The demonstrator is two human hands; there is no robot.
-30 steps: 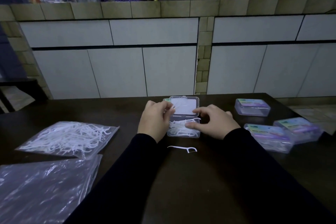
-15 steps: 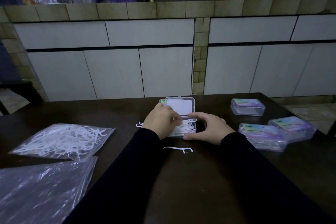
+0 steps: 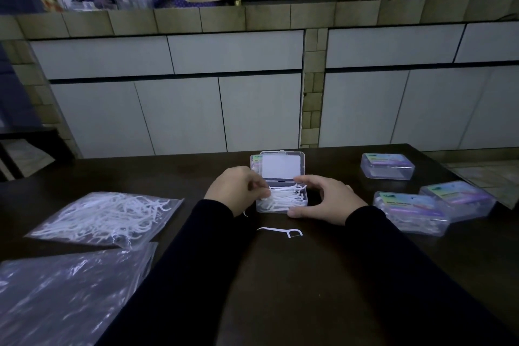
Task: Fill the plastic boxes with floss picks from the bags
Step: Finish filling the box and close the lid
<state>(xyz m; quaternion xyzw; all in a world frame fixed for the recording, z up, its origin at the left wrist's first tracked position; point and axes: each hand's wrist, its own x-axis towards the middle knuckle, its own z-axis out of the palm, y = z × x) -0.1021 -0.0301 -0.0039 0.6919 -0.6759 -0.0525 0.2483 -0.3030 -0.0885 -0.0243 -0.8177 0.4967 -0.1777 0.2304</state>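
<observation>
Two hands work at the open box [image 3: 281,199] in the tabletop [image 3: 309,275] middle: our left hand [image 3: 235,189] pinches picks [image 3: 283,196] inside it, our right hand [image 3: 327,196] curls around its right side. One loose pick [image 3: 280,231] lies nearer, the bag [image 3: 104,216] far left.

Open box [image 3: 281,199]: sits mid-table [image 3: 280,289], lid up, white floss picks heaped inside.
Left hand [image 3: 234,191]: at the box's left edge, fingers curled in on the picks.
Right hand [image 3: 327,199]: cupped round the box's right side, thumb at the near corner.
Loose pick [image 3: 280,232]: lies on the table just in front of the box.
Bag of picks [image 3: 104,218]: well left of the box, flat.
Second bag [image 3: 67,292]: left of the box, nearer the camera; contents unclear.
Closed boxes [image 3: 411,212]: three, right of the open box.
</observation>
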